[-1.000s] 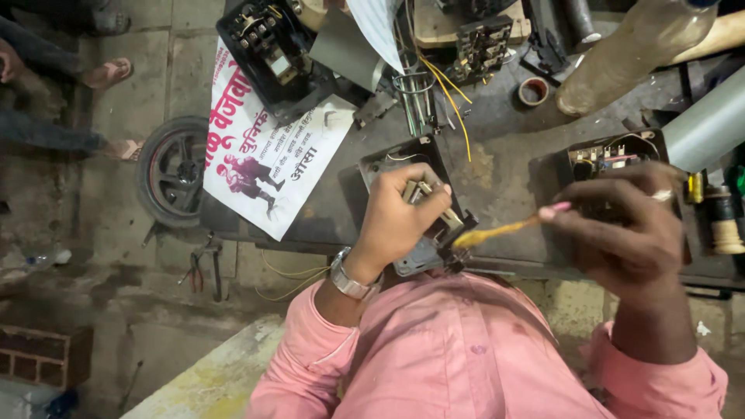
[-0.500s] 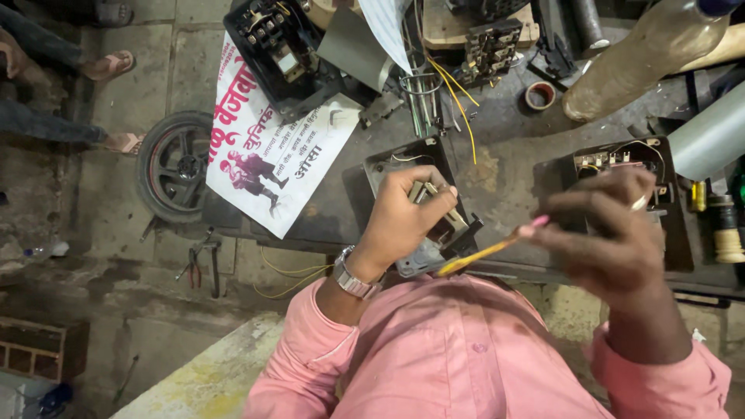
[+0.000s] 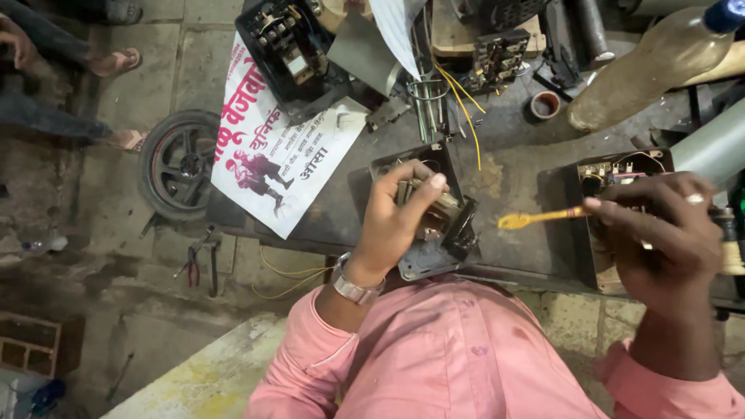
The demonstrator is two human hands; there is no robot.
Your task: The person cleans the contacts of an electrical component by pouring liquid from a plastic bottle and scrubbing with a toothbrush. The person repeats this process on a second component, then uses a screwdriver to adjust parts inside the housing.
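Observation:
My left hand point(image 3: 397, 221) grips a small electrical unit point(image 3: 444, 225) with a dark housing, tilted on the dark workbench point(image 3: 512, 240) just in front of my chest. My right hand point(image 3: 667, 233) holds a thin brush with a yellow tip point(image 3: 535, 219), which points left towards the unit with a small gap between them. Behind my right hand lies an open black box with wiring and terminals point(image 3: 613, 171). A metal watch sits on my left wrist.
A white and red printed poster point(image 3: 272, 155) hangs over the bench's left edge. A black relay box point(image 3: 287, 46), yellow wires point(image 3: 466, 109), a roll of tape point(image 3: 545, 105), a tan cylinder point(image 3: 644, 66), a wheel point(image 3: 174, 163), pliers point(image 3: 192, 268), another person's sandalled feet point(image 3: 116, 62).
My right hand has drawn the brush away to the right, off the unit. The left hand keeps its grip on the unit.

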